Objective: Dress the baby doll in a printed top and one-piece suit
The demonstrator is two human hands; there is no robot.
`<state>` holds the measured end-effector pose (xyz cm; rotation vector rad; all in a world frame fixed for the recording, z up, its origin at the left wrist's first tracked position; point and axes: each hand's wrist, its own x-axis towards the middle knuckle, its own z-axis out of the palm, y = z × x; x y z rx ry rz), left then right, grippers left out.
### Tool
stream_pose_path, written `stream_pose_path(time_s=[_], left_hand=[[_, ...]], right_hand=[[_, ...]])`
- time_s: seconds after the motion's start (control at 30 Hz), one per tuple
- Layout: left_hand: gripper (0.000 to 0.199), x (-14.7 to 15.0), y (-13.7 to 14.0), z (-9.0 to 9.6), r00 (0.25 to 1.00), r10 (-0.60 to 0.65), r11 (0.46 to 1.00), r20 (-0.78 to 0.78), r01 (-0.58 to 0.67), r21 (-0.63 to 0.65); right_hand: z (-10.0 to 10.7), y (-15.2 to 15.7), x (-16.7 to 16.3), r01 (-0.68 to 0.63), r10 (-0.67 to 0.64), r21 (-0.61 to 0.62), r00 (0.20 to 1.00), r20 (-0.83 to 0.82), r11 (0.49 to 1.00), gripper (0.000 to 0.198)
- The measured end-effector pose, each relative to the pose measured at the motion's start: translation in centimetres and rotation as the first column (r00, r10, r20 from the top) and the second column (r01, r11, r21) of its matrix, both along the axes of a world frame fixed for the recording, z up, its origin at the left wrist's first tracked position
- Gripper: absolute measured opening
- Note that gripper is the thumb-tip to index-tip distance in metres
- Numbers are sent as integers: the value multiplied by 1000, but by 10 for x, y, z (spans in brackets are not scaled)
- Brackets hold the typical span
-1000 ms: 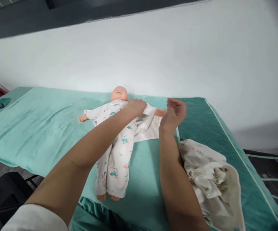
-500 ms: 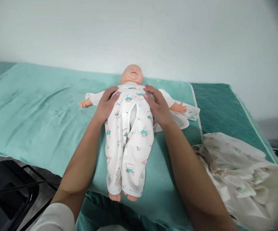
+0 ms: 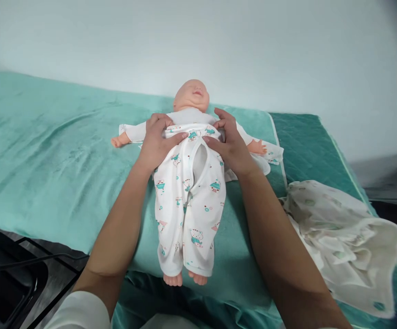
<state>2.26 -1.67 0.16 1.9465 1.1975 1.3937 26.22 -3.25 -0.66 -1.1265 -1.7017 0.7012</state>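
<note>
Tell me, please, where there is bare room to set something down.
The widest free patch is the light-green plush sheet left of the pink plastic doll. A smaller one is the dark-green quilted cloth bordered by the pale wall and the crumpled white printed fabric. It's crowded at the white printed trousers, under the left hand and right hand.

On the green-covered bed [image 3: 64, 183] lie a dressed doll [image 3: 200, 201] and a crumpled cloth [image 3: 342, 237].
</note>
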Motion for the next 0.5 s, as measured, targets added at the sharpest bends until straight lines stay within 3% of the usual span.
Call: stream_pose_path(time_s=[0.17,0.3,0.37,0.5], left_hand=[[33,0,-7,6,987,77,994,-138,-66,87],[29,-5,-9,4,971,168,985,-171,-157,74],[27,-6,-9,3,965,202,979,-166,-193,69],[24,-7,-12,-1,960,244,969,-135,-235,76]], right_hand=[[6,-8,1,-12,5,107,998,65,994,47],[5,-29,10,19,-17,132,1000,-19,991,47],[2,-45,15,17,-11,91,997,-74,996,47],[-2,-78,18,-63,52,-102,993,-106,993,39]])
